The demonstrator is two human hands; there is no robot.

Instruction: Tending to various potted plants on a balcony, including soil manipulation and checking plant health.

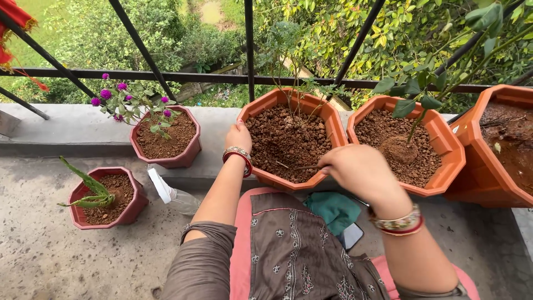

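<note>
Left hand (238, 137) rested on the rim of the middle pot (288, 139), fingers curled over the edge, probably to steady it. Right hand (355, 169) was closed around a thin stick (302, 166), tip lying on the soil (286, 141) near the front wall, angled as for loosening. Sapling (288, 66) stood upright at the pot's centre. Spray bottle (172, 191) lay on the floor, left of the knee; teal cloth (333, 210) lay below the pot.

There were three large orange pots (288, 136) and two small maroon pots (166, 139). One spray bottle (172, 191) lay nearby.
</note>
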